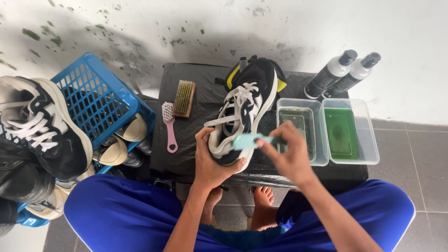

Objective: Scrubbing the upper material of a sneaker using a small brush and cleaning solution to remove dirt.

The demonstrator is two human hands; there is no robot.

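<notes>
My left hand (211,161) grips the toe end of a black and white sneaker (242,109) that lies on a small black-covered table (186,140), laces up. My right hand (290,156) holds a light green brush (252,141) by its handle, its head against the sneaker's toe side. Both hands are close together at the table's front edge.
A pink brush (169,123) and a wooden brush (184,98) lie on the table's left part. Two clear tubs (301,128) (352,133) stand at right, one with green liquid. Two spray bottles (345,74) lie behind them. A blue basket (100,100) with shoes stands at left.
</notes>
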